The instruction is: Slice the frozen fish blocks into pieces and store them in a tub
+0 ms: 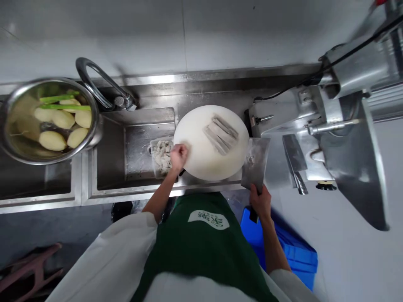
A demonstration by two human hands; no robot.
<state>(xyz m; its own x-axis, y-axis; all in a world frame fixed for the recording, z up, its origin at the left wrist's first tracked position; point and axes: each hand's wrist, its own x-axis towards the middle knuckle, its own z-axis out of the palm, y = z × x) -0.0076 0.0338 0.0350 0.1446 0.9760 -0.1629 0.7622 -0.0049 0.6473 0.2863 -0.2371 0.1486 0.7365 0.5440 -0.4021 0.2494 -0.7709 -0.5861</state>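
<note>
My right hand is wrapped round the black handle of a wide cleaver, whose blade lies beside the right edge of a round white cutting board. Pale grey strips of food rest side by side on the board's upper right part. At the board's left edge, my left hand has its fingers curled in; what they hold, if anything, is too small to tell. Just left of that hand, a clear container of pale chopped pieces stands at the sink's right side.
A metal pot with peeled potatoes and green stalks stands at the left, near a curved faucet. The sink basin lies beside it. Right are a slicing machine, another cleaver and, below, a blue bin.
</note>
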